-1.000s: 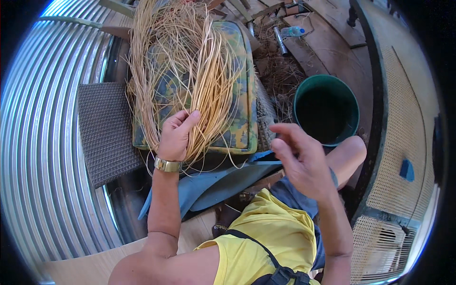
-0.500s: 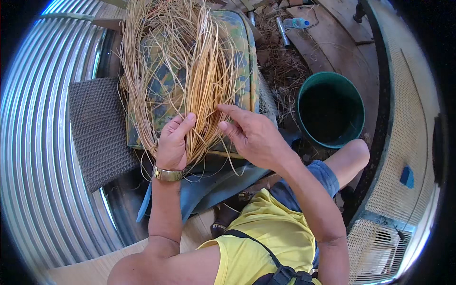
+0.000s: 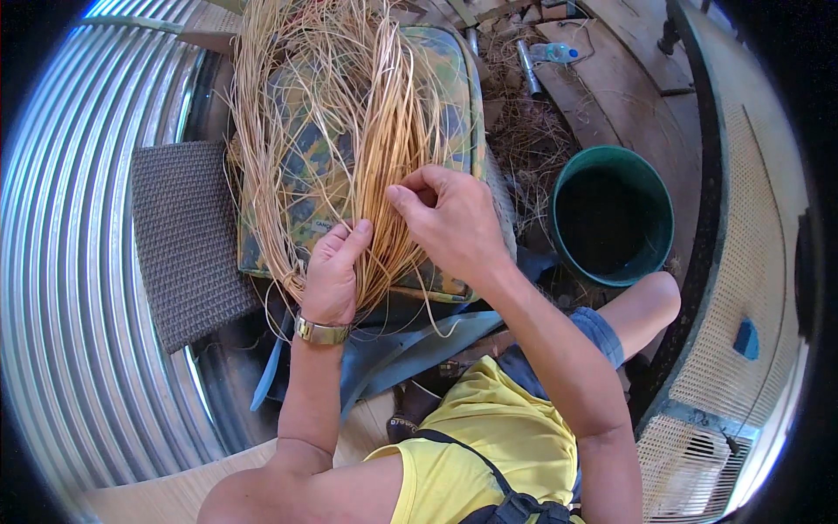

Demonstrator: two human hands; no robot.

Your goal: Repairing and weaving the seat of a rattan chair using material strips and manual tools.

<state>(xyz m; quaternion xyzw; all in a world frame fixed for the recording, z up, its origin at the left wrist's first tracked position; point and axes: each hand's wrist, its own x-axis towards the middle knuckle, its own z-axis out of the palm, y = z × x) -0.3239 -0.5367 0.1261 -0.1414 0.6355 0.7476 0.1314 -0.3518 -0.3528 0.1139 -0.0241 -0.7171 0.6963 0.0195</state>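
A large looped bundle of thin tan cane strands (image 3: 388, 148) lies over a camouflage-patterned cushion or bag (image 3: 449, 96). My left hand (image 3: 334, 275) is closed round the lower part of the bundle, its thumb on top and pointing up. A metal-banded watch sits on that wrist. My right hand (image 3: 454, 223) is over the right side of the bundle, thumb and forefinger pinched together against the strands. Whether a single strand sits in that pinch is too fine to make out. A few loose ends curl out below the hands.
A dark woven panel (image 3: 188, 240) and corrugated metal sheeting (image 3: 78, 262) stand on the left. To the right are a green bucket (image 3: 567, 240) and a frame with woven cane mesh (image 3: 742, 244). A plastic bottle (image 3: 552, 53), a metal tube (image 3: 529, 70) and fibre scraps lie beyond.
My right hand has moved up and left onto the strands, and its fingers have closed from a spread pose into a pinch. The left hand still grips the bundle.
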